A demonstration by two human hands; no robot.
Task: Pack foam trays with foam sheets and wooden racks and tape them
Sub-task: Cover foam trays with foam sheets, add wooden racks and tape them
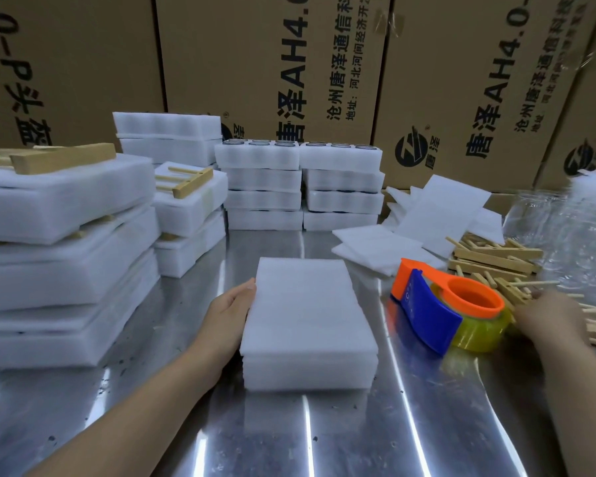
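foam tray (308, 325) against left hand (233, 313), right hand (544, 320) blurred over wooden racks (494, 259)

The middle cardboard box (272, 63) reads "唐泽AH4.0", "沧州唐泽通信科" and "地址:河北河间经济开"; the right cardboard box (479, 80) repeats "唐泽AH4.0".

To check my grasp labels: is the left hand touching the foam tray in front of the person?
Touching. The head view shows the left hand lying against the left side of the foam tray, thumb at its top edge.
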